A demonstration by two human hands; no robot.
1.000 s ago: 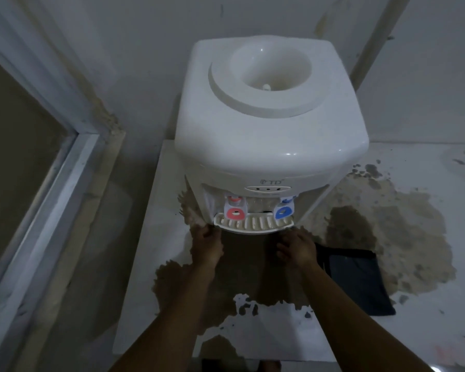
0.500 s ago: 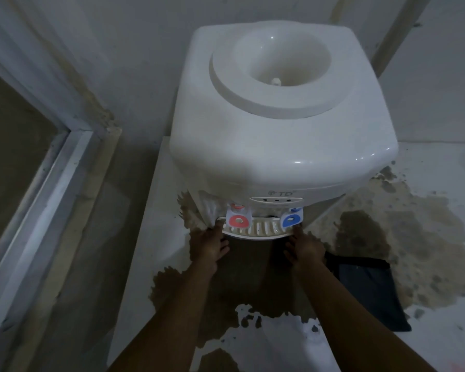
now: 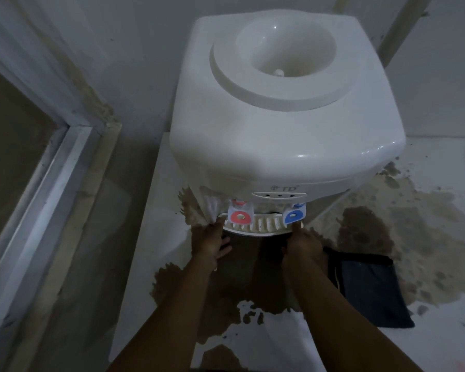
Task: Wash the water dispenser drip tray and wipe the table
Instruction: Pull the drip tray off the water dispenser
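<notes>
Head view: both hands point(image 3: 211, 244) point(image 3: 304, 245) gripping drip tray point(image 3: 255, 226) ends.

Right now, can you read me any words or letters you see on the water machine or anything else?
"TD", with a small logo mark before it that is too small to make out: on the front of the white water dispenser, just above the small panel with three dots.
The red tap and blue tap carry only coloured shapes, no words.
Nothing readable on the drip tray, the dark cloth or the table.
</notes>
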